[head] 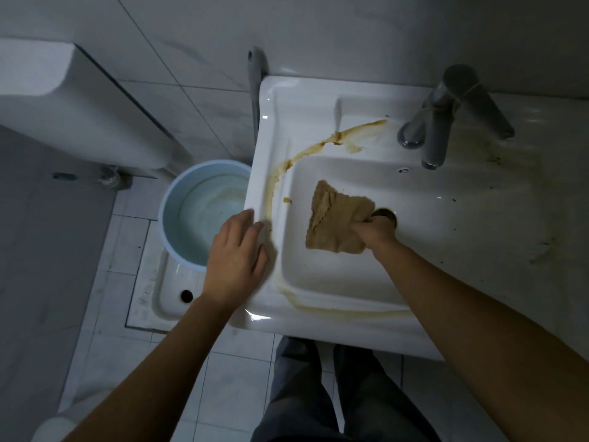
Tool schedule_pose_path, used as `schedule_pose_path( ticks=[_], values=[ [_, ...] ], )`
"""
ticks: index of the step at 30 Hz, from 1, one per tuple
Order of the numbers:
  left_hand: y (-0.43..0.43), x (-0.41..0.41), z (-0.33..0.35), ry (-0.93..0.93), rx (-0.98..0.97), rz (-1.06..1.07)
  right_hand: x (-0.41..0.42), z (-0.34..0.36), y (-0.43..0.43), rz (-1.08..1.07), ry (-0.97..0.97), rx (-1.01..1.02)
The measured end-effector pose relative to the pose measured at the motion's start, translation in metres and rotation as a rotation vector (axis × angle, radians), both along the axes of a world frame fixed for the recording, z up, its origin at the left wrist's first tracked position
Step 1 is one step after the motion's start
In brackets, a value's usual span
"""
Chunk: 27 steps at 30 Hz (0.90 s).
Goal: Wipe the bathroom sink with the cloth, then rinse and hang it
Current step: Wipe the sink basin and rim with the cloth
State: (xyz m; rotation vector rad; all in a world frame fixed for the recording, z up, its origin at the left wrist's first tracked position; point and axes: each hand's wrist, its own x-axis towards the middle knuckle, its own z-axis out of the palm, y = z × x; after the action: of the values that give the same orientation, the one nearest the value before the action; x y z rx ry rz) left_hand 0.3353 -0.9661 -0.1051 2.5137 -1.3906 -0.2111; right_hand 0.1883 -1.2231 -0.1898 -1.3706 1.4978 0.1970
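Note:
A white rectangular sink (446,218) fills the middle and right of the head view. A brown stain (306,151) runs along its left and front rim. A tan cloth (334,218) lies in the basin, just left of the drain (390,215). My right hand (374,231) grips the cloth's right edge, partly covering the drain. My left hand (237,260) rests flat on the sink's left rim with its fingers spread, holding nothing. A grey tap (443,122) stands at the back of the sink.
A light blue bucket (178,199) stands on the floor left of the sink, over a white squat pan (165,295). A grey pipe (255,78) runs down the tiled wall behind the sink's left corner. My legs are below the sink. Dirt specks mark the counter (522,218).

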Motion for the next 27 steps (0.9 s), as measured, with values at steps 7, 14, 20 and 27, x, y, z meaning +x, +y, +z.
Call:
schedule_pose_path(
  ticks=[7,14,20,27],
  values=[
    [-0.001,0.000,0.007,0.025,-0.025,-0.011,-0.006,0.061,0.008,0.091,-0.161,-0.183],
    [-0.018,0.003,0.001,0.062,-0.065,-0.040,0.009,0.157,0.002,0.098,-0.319,-0.484],
    [-0.016,0.003,-0.013,0.082,-0.135,-0.009,0.049,0.171,-0.021,0.163,-0.331,-0.948],
    [-0.016,0.004,-0.019,0.084,-0.168,-0.001,0.071,0.097,-0.018,0.560,-0.094,-0.746]
  ],
)
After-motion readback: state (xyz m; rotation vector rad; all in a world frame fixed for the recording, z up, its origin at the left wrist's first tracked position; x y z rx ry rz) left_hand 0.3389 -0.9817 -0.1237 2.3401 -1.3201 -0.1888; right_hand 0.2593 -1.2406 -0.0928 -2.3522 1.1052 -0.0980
